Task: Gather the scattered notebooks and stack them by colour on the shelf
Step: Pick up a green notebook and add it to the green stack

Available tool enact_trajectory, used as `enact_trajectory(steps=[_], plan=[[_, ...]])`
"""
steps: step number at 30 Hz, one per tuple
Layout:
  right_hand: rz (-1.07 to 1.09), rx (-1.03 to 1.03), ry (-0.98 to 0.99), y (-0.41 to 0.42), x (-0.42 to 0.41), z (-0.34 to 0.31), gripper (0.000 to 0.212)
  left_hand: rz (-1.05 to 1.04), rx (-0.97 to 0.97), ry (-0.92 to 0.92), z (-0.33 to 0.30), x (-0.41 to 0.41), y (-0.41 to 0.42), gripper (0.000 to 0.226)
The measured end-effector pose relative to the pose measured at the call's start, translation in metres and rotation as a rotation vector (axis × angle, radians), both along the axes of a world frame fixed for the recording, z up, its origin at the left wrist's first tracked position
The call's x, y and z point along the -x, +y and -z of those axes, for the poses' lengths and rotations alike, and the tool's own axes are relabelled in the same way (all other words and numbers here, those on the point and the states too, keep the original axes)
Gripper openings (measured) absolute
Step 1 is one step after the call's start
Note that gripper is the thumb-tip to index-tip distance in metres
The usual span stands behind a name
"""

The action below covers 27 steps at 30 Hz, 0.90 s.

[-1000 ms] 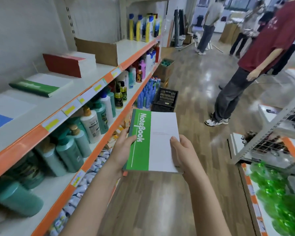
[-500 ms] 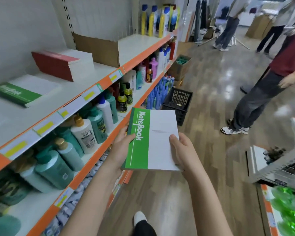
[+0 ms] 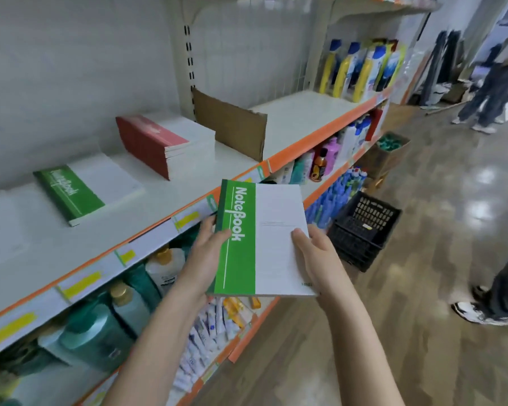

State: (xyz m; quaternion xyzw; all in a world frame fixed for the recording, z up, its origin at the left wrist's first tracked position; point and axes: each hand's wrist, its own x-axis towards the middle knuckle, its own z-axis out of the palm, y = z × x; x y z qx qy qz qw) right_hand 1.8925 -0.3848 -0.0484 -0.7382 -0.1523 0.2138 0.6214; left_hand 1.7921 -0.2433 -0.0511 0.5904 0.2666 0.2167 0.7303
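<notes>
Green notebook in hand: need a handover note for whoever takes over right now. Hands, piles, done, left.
Left hand grips the spine edge of the held green notebook; right hand has a grip on its white side. It is level, in front of the shelf edge, not yet set down.
On the shelf: green pile at left, taller red pile to its right, then a cardboard divider.
Done: green and red piles started.
Left: likely lay this one on the green pile, then fetch any others; none are in view.

Bare shelf [image 3: 165,183] lies between green notebook [image 3: 79,190] and red stack [image 3: 159,142]; cardboard divider [image 3: 232,127] blocks beyond.
</notes>
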Motion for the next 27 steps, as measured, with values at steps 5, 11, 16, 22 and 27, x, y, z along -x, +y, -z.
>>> enact_trajectory(steps=[5, 11, 16, 22, 27], plan=[[-0.237, -0.031, -0.038, 0.063, -0.004, -0.008, 0.015, -0.252, -0.008, -0.009, -0.007, 0.027, 0.039, 0.024], [-0.491, -0.024, 0.038, 0.129, 0.002, -0.014, 0.016, -0.512, 0.038, -0.003, -0.008, 0.060, 0.065, 0.025], [-0.703, 0.015, 0.024, 0.176, -0.005, -0.021, 0.017, -0.732, 0.062, 0.044, -0.012, 0.063, 0.078, 0.025], [-0.829, 0.050, -0.029, 0.216, -0.020, -0.021, 0.023, -0.936, 0.117, 0.099, -0.019, 0.049, 0.088, 0.031], [-0.893, 0.049, -0.050, 0.237, -0.032, -0.013, 0.021, -1.055, 0.121, 0.219, -0.013, 0.039, 0.092, 0.035]])
